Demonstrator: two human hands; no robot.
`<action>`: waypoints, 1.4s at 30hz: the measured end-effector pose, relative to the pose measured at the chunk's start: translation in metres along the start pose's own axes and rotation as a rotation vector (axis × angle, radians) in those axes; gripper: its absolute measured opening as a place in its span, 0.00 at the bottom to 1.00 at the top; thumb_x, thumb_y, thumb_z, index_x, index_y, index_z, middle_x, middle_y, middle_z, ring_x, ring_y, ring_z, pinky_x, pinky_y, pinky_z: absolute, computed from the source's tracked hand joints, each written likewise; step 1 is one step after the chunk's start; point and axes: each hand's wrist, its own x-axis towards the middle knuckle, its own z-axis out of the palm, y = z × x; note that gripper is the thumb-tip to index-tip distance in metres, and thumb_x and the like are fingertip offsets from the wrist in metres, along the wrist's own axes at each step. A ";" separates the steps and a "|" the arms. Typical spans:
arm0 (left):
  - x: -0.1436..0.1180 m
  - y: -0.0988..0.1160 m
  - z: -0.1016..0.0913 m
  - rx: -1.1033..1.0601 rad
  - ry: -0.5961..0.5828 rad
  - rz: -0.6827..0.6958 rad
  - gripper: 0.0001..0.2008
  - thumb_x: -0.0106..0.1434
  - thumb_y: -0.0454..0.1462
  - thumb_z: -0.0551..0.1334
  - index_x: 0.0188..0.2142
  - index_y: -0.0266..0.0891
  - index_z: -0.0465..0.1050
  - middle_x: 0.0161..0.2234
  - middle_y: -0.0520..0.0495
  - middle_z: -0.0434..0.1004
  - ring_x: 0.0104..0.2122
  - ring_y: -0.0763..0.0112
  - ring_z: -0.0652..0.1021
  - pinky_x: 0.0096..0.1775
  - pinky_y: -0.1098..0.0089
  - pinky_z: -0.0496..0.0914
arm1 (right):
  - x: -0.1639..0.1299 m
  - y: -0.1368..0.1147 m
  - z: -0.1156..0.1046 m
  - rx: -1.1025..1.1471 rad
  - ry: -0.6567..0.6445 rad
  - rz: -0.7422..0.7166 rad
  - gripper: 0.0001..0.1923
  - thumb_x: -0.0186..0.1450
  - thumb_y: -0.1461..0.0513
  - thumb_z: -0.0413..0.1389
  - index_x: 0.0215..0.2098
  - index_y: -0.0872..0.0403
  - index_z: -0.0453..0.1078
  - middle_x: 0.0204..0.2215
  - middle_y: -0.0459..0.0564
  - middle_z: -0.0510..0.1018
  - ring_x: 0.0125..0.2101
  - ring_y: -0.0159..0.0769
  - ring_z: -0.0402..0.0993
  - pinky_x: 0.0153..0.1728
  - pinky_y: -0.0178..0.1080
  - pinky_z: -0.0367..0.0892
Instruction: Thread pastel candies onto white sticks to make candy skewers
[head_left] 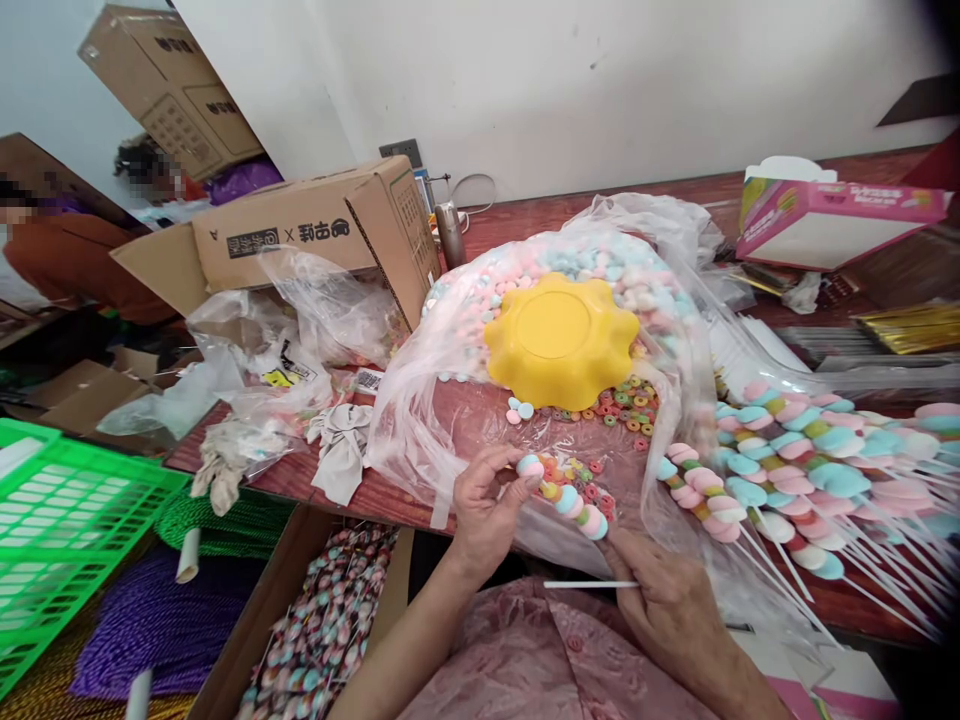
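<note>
My left hand (487,505) pinches a pink-and-blue marshmallow (531,467) at the upper end of a candy skewer (568,502), which is threaded with marshmallows and small coloured gummy rings. At its lower end, my right hand (667,605) is closed around the skewer's stick, largely hidden by the fingers. A loose white stick (589,584) also juts left from that hand. Just beyond lie loose gummy rings (589,480) on clear plastic. An upside-down yellow scalloped bowl (559,335) rests among a heap of pastel marshmallows (480,300) in an opened plastic bag (412,430).
Finished marshmallow skewers (810,460) are piled on the right. A cardboard box (315,230) stands back left, near crumpled cloths (341,450). Below left are a green basket (67,530), purple twisted cords (161,620) and a carton of skewers (322,620). A person (82,260) sits far left.
</note>
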 end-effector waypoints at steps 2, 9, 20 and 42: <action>-0.002 0.001 -0.002 0.158 -0.043 0.163 0.10 0.59 0.33 0.69 0.42 0.43 0.80 0.37 0.48 0.80 0.37 0.70 0.78 0.40 0.70 0.74 | 0.001 -0.001 0.000 0.008 -0.014 -0.010 0.12 0.69 0.69 0.46 0.43 0.56 0.71 0.25 0.47 0.79 0.22 0.35 0.77 0.21 0.35 0.67; -0.005 0.008 -0.002 0.386 -0.129 0.519 0.12 0.61 0.26 0.64 0.41 0.43 0.79 0.34 0.46 0.81 0.35 0.68 0.78 0.40 0.65 0.74 | 0.004 -0.005 -0.003 0.113 0.017 0.017 0.15 0.69 0.70 0.47 0.48 0.54 0.71 0.28 0.47 0.81 0.24 0.34 0.79 0.23 0.33 0.70; -0.003 0.003 0.001 0.365 -0.096 0.467 0.09 0.64 0.27 0.62 0.40 0.39 0.77 0.31 0.48 0.78 0.32 0.71 0.76 0.37 0.69 0.74 | 0.009 -0.013 0.008 0.274 0.057 0.078 0.12 0.69 0.69 0.50 0.43 0.53 0.73 0.24 0.46 0.78 0.21 0.32 0.75 0.23 0.32 0.69; -0.021 -0.016 0.012 0.013 -0.133 -0.207 0.18 0.70 0.47 0.58 0.48 0.39 0.79 0.47 0.41 0.83 0.46 0.62 0.81 0.50 0.64 0.74 | 0.002 0.000 0.023 0.199 -0.015 0.064 0.15 0.69 0.70 0.47 0.45 0.55 0.73 0.24 0.46 0.78 0.21 0.33 0.75 0.25 0.34 0.70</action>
